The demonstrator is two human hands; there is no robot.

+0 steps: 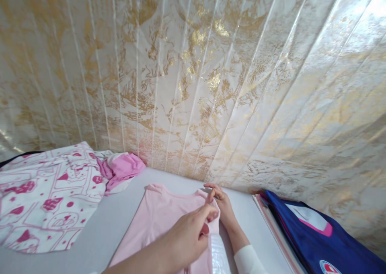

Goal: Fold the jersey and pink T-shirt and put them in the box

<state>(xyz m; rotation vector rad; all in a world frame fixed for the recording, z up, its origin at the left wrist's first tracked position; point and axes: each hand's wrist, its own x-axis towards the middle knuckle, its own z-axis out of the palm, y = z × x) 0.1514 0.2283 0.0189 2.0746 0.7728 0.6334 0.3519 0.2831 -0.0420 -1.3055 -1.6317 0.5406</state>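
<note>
A pale pink shirt (164, 213) lies spread on the white surface in front of me, its neckline towards the wall. My left hand (191, 233) reaches across it, with fingers and thumb closed on the fabric near the right shoulder and sleeve. At that same shoulder edge, my right hand (223, 207) has its fingers bent over the cloth, partly hidden by the left hand. The index finger of the right hand sticks out above the shoulder. A shiny, silvery flat piece (220, 254) shows beside the shirt, below the sleeve.
On the left lies a white garment with pink prints (54, 201), with a bunched pink cloth (125, 169) behind it. A folded stack with a navy garment (319, 229) on top sits at the right. A gold-patterned wall covering (187, 77) rises behind the white surface (99, 233).
</note>
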